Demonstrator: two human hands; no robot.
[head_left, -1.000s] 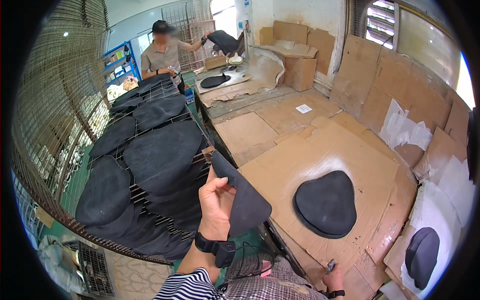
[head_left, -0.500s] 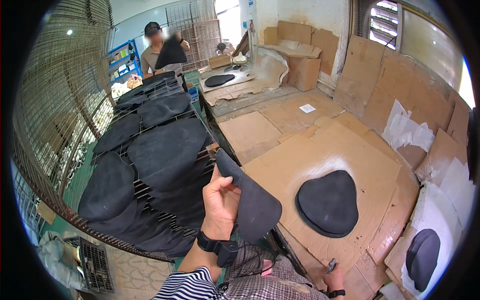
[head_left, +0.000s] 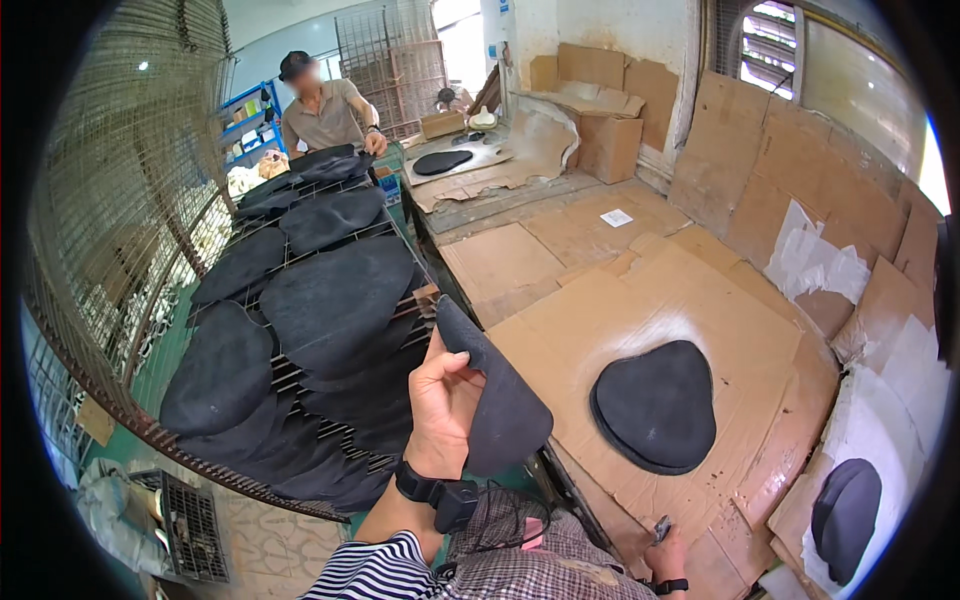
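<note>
My left hand (head_left: 440, 405) is closed on a thin black sheet piece (head_left: 505, 390) with rounded edges, thumb on its near face. The piece hangs bent and tilted between the wire rack and the table. At the table's near edge, low in the view, my right hand (head_left: 668, 555) is closed around a small grey metallic tool (head_left: 662, 529); most of it is hidden. Beyond that hand lies a stack of black rounded pieces (head_left: 655, 408) on brown cardboard (head_left: 560, 345), with whitish haze on the cardboard around it.
A wire rack (head_left: 425, 272) on the left bears many black pieces (head_left: 340, 300). Behind it stands a co-worker (head_left: 325, 115), one hand at the rack's far end. More black pieces (head_left: 845, 520) lie at the right edge. Cardboard sheets (head_left: 790, 180) line the wall. A dark crate (head_left: 195, 530) sits on the floor.
The co-worker has lowered a black piece from in front of the body onto the rack's far end. The piece in my left hand has turned slightly; my right hand stays put.
</note>
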